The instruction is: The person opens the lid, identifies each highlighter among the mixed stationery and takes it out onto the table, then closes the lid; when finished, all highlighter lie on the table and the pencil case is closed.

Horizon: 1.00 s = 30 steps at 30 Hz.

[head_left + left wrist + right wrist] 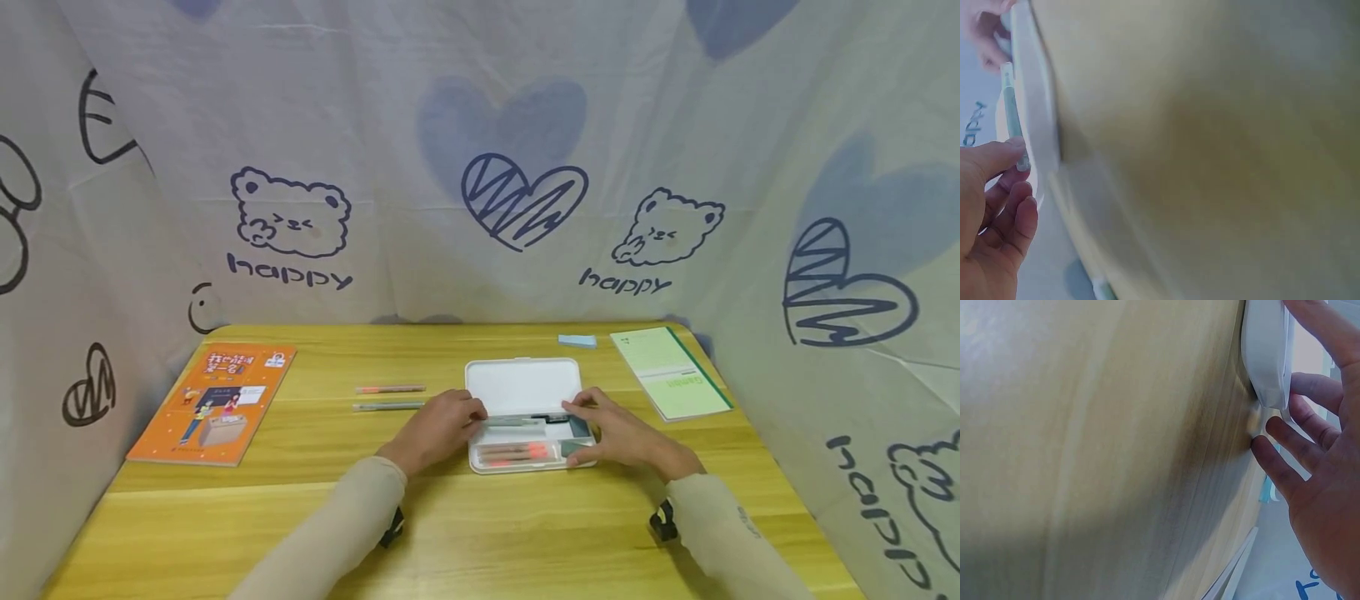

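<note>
A white pencil case lies with its lid raised at the back. My left hand is at its left end, pinching a pale green pen with clear ends between thumb and fingers. The pen lies lengthwise over the rear part of the case. Several orange-tipped pens fill the front compartment, and a small black item sits near the hinge. My right hand holds the right end of the case, thumb at the front corner and forefinger by the hinge, with the other fingers spread behind.
Left of the case lie an orange-tipped pen and a grey-green pen. An orange book is at the far left. On the right are a green notebook and a small light blue item. Printed curtains enclose the table.
</note>
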Available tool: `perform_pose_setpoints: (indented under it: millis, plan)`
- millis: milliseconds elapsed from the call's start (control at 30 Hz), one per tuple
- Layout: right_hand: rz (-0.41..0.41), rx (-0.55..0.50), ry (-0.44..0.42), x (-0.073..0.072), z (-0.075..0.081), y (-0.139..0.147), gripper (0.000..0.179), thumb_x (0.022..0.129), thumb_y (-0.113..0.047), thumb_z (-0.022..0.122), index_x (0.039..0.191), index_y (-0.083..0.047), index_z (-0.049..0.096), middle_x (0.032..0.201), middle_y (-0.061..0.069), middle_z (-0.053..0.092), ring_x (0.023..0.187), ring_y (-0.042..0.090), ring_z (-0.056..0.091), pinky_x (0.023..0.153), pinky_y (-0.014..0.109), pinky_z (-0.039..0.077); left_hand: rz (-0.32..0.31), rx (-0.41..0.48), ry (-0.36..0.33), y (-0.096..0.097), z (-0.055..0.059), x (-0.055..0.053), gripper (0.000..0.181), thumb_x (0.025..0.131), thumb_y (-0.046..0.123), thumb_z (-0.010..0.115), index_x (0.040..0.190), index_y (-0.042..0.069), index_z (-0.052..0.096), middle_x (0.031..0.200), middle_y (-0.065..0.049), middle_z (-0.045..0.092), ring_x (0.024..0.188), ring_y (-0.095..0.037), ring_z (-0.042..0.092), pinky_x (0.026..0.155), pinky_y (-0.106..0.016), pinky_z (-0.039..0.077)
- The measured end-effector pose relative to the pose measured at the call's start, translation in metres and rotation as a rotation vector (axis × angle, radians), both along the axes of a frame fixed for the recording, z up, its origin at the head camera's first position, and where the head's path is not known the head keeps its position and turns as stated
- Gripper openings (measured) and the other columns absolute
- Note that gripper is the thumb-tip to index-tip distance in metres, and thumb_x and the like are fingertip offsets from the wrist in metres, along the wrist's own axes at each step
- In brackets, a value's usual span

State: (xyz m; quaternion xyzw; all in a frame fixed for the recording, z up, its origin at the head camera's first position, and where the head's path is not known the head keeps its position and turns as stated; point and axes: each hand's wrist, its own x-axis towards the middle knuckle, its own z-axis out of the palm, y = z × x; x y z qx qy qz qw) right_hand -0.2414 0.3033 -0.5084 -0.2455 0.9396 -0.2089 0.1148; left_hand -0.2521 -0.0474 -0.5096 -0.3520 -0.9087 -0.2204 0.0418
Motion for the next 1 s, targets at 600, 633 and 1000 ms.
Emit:
perform_pose_setpoints:
  millis: [600, 633, 1000]
  plan:
    - [-0.012, -0.002, -0.012, 0.0, 0.001, 0.001, 0.106, 0.087, -0.063, 0.086, 0.166, -0.007, 0.043, 0.155, 0.012, 0.043, 0.134, 0.029, 0.049, 0.118, 0.057, 0.046, 0.165, 0.036, 0.023, -0.13, 0.015, 0.01, 0.01, 0.099, 0.01, 0.081, 0.109, 0.012, 0.081, 0.102, 0.001, 0.076, 0.089, -0.012, 0.068, 0.08, -0.037, 0.061]
    - [-0.014, -0.004, -0.015, 0.0, 0.001, 0.001, 0.106, 0.086, -0.062, 0.086, 0.166, -0.007, 0.043, 0.155, 0.012, 0.043, 0.135, 0.029, 0.049, 0.119, 0.057, 0.046, 0.174, 0.028, 0.017, -0.134, 0.014, 0.011, 0.01, 0.099, 0.011, 0.081, 0.109, 0.012, 0.081, 0.101, 0.002, 0.076, 0.088, -0.011, 0.066, 0.079, -0.036, 0.061]
    - [-0.003, 0.007, 0.0, -0.002, -0.002, 0.0, 0.107, 0.086, -0.065, 0.085, 0.166, -0.007, 0.044, 0.155, 0.011, 0.045, 0.135, 0.028, 0.051, 0.117, 0.056, 0.048, 0.191, -0.009, -0.021, -0.159, 0.001, 0.017, 0.01, 0.1, 0.011, 0.08, 0.111, 0.01, 0.081, 0.102, 0.0, 0.077, 0.092, -0.015, 0.072, 0.082, -0.039, 0.064]
